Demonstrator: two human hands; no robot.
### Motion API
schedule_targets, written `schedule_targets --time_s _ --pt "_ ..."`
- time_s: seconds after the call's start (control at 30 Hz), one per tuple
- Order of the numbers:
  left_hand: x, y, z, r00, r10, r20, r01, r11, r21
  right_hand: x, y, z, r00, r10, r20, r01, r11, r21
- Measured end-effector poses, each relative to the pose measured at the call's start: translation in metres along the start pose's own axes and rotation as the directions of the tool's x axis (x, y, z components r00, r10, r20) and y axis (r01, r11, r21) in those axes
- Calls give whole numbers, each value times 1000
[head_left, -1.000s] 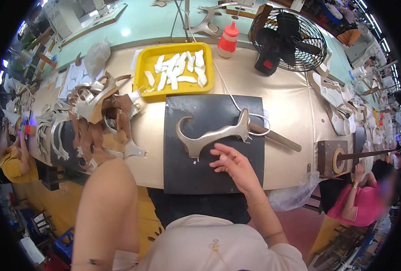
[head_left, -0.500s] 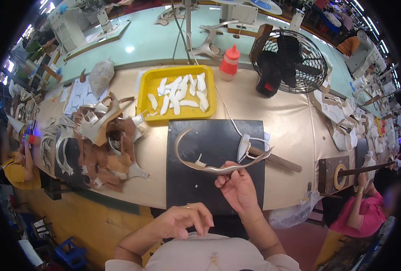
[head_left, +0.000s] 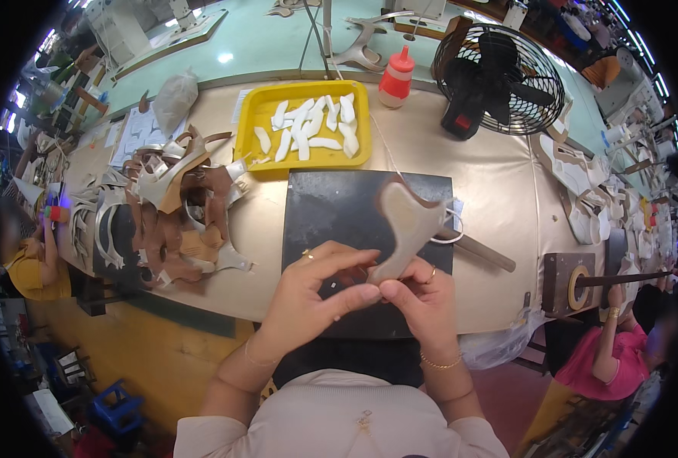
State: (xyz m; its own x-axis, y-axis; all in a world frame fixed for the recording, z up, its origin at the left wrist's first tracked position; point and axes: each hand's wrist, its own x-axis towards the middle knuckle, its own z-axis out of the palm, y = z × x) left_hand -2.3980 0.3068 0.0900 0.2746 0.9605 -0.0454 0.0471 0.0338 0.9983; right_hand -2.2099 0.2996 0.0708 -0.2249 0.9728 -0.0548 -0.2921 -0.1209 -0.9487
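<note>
A pale beige shoe upper piece (head_left: 414,217) with a brown edge is held up over the black mat (head_left: 324,221). My right hand (head_left: 428,301) pinches its narrow lower end between thumb and fingers. At that same end, my left hand (head_left: 316,286) has its thumb tip and fingers closed around the edge; part of these fingers is hidden behind the piece. Behind the piece lie a tool with a white cord (head_left: 457,229) and a brown bar-like handle (head_left: 488,252), both partly covered.
A yellow tray (head_left: 240,145) holds several white pads. Brown and silver upper pieces (head_left: 194,214) are heaped on the left. A red-topped bottle (head_left: 395,80) and a black fan (head_left: 499,80) stand at the back. A person in pink (head_left: 598,351) works at the right.
The upper piece has turned from edge-on to showing its broad face, standing more upright. My left hand has come up from near my body to its lower end. The view has shifted slightly.
</note>
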Motion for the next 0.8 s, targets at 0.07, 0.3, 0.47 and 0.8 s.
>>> schedule_targets --time_s 0.07,0.3,0.47,0.8 --pt "0 -9 1 1000 2 -8 -3 978 -211 7 -7 -4 997 -2 72 15 983 -183" --pt "-6 -21 -2 993 -116 -7 95 850 -519 -5 -21 -3 999 -43 30 52 894 -445" --pt "-5 -24 0 985 -171 -16 125 779 -614 -22 -43 -33 903 -407 -138 190 665 -722" --pt "-9 -26 6 983 178 -49 -171 782 -600 -41 -44 -30 889 -449 -91 169 504 -847"
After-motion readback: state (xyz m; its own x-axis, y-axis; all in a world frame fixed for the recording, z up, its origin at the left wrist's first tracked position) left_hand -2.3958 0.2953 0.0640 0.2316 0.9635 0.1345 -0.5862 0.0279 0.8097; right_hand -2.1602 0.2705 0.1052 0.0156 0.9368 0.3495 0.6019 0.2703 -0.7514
